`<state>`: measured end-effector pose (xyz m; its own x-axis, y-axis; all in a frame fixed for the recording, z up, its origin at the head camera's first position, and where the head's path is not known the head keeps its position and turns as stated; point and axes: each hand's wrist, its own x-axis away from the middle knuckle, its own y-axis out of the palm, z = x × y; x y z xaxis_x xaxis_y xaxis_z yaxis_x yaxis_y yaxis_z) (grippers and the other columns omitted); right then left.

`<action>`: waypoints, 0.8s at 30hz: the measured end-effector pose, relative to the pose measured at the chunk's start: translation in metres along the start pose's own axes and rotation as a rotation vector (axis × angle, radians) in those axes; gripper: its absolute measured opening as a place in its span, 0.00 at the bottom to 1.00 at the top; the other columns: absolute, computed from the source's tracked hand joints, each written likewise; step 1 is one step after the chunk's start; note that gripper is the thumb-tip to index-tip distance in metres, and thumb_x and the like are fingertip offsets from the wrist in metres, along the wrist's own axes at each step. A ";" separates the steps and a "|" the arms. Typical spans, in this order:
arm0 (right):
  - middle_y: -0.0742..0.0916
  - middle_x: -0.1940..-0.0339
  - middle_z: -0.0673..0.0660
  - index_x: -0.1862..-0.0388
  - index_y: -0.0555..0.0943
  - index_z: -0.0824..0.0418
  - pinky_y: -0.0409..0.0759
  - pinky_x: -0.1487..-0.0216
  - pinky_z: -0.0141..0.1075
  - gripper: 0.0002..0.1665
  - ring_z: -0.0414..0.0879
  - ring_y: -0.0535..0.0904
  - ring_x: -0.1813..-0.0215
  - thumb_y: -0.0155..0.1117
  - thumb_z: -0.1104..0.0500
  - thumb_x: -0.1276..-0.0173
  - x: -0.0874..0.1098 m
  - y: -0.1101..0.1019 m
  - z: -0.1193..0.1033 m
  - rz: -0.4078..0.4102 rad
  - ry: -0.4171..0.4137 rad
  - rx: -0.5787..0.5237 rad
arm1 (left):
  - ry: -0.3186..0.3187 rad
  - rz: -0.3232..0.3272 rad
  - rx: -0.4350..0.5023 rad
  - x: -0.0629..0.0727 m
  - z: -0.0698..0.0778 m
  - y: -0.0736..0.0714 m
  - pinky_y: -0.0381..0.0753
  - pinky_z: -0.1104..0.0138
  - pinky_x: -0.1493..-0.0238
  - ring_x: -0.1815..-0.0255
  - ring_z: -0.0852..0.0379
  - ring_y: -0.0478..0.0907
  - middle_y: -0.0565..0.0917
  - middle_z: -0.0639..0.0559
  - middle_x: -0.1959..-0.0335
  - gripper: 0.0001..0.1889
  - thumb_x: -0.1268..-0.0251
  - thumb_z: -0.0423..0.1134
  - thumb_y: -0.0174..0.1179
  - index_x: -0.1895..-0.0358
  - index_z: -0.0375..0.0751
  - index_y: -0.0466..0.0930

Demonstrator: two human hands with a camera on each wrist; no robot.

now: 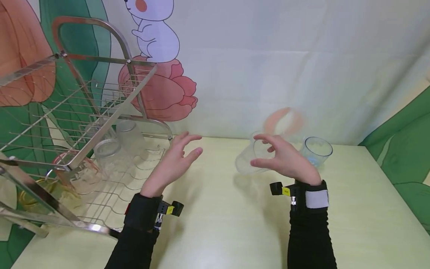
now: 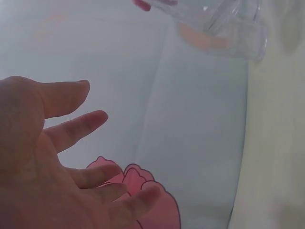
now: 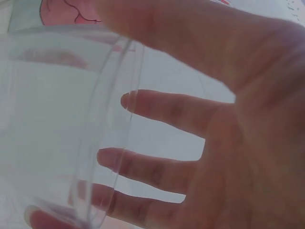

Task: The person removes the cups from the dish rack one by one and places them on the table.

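The cup (image 1: 246, 161) is best held with even, light pressure from thumb and fingers, I judge, as smooth plastic or glass could slip. It is clear and colourless, tilted over the worktop (image 1: 218, 228), its base towards eight o'clock. At its three o'clock, the right hand (image 1: 287, 158) curls round the rim, gripping it; farther that way stands a blue cup (image 1: 315, 152). At nine, the left hand (image 1: 174, 164) is half spread, holding nothing; beyond is the rack (image 1: 114, 116) with glasses (image 1: 112, 158).

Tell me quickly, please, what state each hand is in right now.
Left hand: open, holding nothing.
Right hand: holding a tilted clear cup.
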<state>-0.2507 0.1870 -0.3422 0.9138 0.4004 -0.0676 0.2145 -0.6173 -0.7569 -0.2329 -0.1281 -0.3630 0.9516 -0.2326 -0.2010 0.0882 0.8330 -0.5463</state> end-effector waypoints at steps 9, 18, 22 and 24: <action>0.71 0.31 0.56 0.30 0.69 0.52 0.73 0.43 0.50 0.41 0.58 0.72 0.40 0.72 0.44 0.40 -0.003 0.002 0.002 -0.034 0.049 0.084 | -0.043 -0.007 -0.137 -0.002 0.009 -0.023 0.56 0.39 0.32 0.24 0.38 0.47 0.49 0.37 0.24 0.24 0.25 0.44 0.54 0.30 0.43 0.68; 0.67 0.30 0.64 0.30 0.69 0.60 0.70 0.37 0.54 0.42 0.59 0.67 0.33 0.73 0.48 0.40 -0.010 0.006 0.000 -0.029 0.013 0.178 | -0.087 -0.015 -0.263 -0.009 0.009 -0.036 0.62 0.42 0.34 0.29 0.39 0.55 0.59 0.35 0.29 0.24 0.26 0.43 0.54 0.31 0.38 0.68; 0.67 0.30 0.65 0.30 0.69 0.60 0.70 0.38 0.54 0.42 0.59 0.68 0.34 0.73 0.49 0.40 -0.010 0.008 0.000 -0.032 0.017 0.191 | -0.126 -0.049 -0.387 -0.013 0.010 -0.040 0.62 0.42 0.35 0.31 0.37 0.56 0.64 0.34 0.33 0.25 0.25 0.43 0.53 0.31 0.36 0.68; 0.67 0.31 0.66 0.31 0.70 0.61 0.70 0.38 0.55 0.41 0.60 0.68 0.34 0.73 0.50 0.40 -0.010 0.009 0.000 -0.033 0.011 0.192 | -0.168 -0.056 -0.457 -0.015 0.012 -0.044 0.61 0.37 0.37 0.30 0.35 0.54 0.63 0.32 0.32 0.25 0.25 0.44 0.52 0.31 0.36 0.67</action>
<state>-0.2580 0.1778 -0.3484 0.9116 0.4097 -0.0345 0.1751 -0.4628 -0.8690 -0.2476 -0.1557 -0.3262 0.9867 -0.1555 -0.0479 0.0382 0.5074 -0.8609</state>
